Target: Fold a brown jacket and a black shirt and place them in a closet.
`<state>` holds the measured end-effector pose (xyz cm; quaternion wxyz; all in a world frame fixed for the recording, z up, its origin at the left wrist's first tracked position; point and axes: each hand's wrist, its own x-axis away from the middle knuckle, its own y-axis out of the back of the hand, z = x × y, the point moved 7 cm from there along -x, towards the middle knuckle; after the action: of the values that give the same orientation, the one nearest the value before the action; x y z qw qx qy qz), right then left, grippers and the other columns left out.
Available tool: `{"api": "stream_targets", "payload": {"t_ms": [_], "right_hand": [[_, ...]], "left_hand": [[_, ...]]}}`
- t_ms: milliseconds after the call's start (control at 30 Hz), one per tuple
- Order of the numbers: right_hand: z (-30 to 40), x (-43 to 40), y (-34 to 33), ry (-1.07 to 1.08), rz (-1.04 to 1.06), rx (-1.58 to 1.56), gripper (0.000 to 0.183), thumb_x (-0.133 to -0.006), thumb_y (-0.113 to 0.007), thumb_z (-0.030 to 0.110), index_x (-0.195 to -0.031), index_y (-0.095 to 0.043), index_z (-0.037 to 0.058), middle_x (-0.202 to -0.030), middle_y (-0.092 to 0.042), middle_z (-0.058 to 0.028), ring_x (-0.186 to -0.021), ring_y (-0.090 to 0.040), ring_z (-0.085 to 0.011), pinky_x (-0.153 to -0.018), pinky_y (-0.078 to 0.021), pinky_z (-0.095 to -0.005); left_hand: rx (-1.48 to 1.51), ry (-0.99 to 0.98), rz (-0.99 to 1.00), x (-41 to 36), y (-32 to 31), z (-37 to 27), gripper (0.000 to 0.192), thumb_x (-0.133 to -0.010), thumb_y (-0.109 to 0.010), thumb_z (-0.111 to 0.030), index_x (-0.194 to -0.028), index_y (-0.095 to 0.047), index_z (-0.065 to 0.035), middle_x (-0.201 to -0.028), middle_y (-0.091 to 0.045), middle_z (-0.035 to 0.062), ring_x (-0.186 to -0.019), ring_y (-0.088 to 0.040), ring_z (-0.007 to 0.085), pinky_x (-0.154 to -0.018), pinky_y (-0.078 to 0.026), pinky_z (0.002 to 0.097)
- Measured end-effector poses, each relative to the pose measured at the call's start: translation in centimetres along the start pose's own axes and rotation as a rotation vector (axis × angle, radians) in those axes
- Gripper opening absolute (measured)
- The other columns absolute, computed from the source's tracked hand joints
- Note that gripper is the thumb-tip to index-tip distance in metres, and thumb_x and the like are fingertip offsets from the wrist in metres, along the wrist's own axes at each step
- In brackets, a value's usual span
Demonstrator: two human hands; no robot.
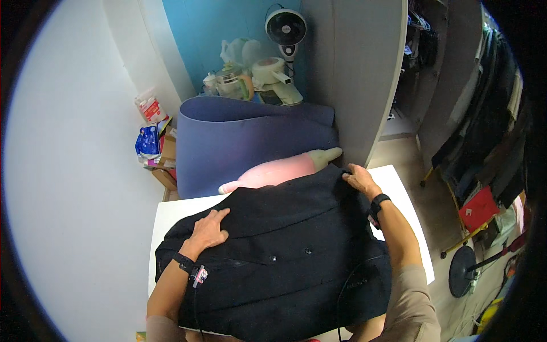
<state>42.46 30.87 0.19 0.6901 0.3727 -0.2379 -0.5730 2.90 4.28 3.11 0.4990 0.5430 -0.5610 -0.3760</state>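
A black jacket (273, 282) with two visible buttons (272, 258) lies spread over a white table (404, 213) and hangs toward my body at the near side. My left hand (209, 230) rests on the cloth near its left far part, palm down, with fingers apart. At the far right corner of the jacket, my right hand (362, 181) pinches the edge between thumb and fingers. Each wrist wears a black strap with a small device, and thin dark cables run down over the cloth.
Behind the jacket lie a long pink plush toy (277, 171) and a curled blue-grey mat (256, 141). Farther back are a glass kettle (230, 81), a white pot (269, 70) and a fan (286, 28). A grey partition (354, 77) rises at right, near hanging clothes (478, 115). Boxes (167, 149) stand left.
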Motion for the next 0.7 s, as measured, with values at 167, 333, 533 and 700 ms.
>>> {"api": "stream_targets", "payload": {"t_ms": [167,333,533,700], "right_hand": [[2.1,0.0,-2.2,0.203,0.04,0.291,0.031,-0.074,-0.069,0.021,-0.1,-0.069,0.0041,-0.099,-0.067,-0.022,-0.098,-0.061,-0.0399,-0.087,-0.0495,-0.047],[2.9,0.4,2.1,-0.008,0.064,-0.621,0.017,-0.083,-0.065,0.014,-0.091,-0.064,-0.0019,-0.084,-0.064,-0.0064,-0.081,-0.059,-0.0199,-0.076,-0.0456,-0.0318],[1.7,2.8,2.5,-0.148,0.094,-0.789,0.013,-0.092,-0.059,0.016,-0.091,-0.057,0.0032,-0.088,-0.058,-0.0021,-0.085,-0.052,-0.0126,-0.079,-0.0412,-0.0287],[-2.5,2.0,-0.6,-0.221,-0.031,-0.592,0.024,-0.092,-0.059,0.016,-0.107,-0.058,-0.0031,-0.095,-0.061,-0.0083,-0.092,-0.055,-0.0182,-0.082,-0.0446,-0.0327]], "left_hand": [[0.082,0.03,-0.258,-1.5,-1.0,-0.2,0.054,-0.086,-0.057,-0.024,-0.135,-0.045,-0.0054,-0.119,-0.054,0.0215,-0.105,-0.059,0.0419,-0.092,-0.048,0.05],[0.038,0.129,-0.276,-1.7,-2.6,1.4,0.048,-0.087,-0.058,-0.023,-0.132,-0.051,-0.0065,-0.121,-0.051,0.0168,-0.111,-0.056,0.0356,-0.092,-0.048,0.0478],[-0.001,0.103,-0.364,-1.9,-2.9,2.2,0.049,-0.085,-0.06,-0.021,-0.13,-0.055,-0.0034,-0.111,-0.053,0.0172,-0.097,-0.059,0.0344,-0.085,-0.051,0.0466],[-0.028,0.119,-0.355,-2.3,-3.7,1.1,0.049,-0.088,-0.057,-0.023,-0.132,-0.053,-0.0023,-0.111,-0.052,0.0172,-0.101,-0.056,0.0342,-0.085,-0.05,0.0458]]}}
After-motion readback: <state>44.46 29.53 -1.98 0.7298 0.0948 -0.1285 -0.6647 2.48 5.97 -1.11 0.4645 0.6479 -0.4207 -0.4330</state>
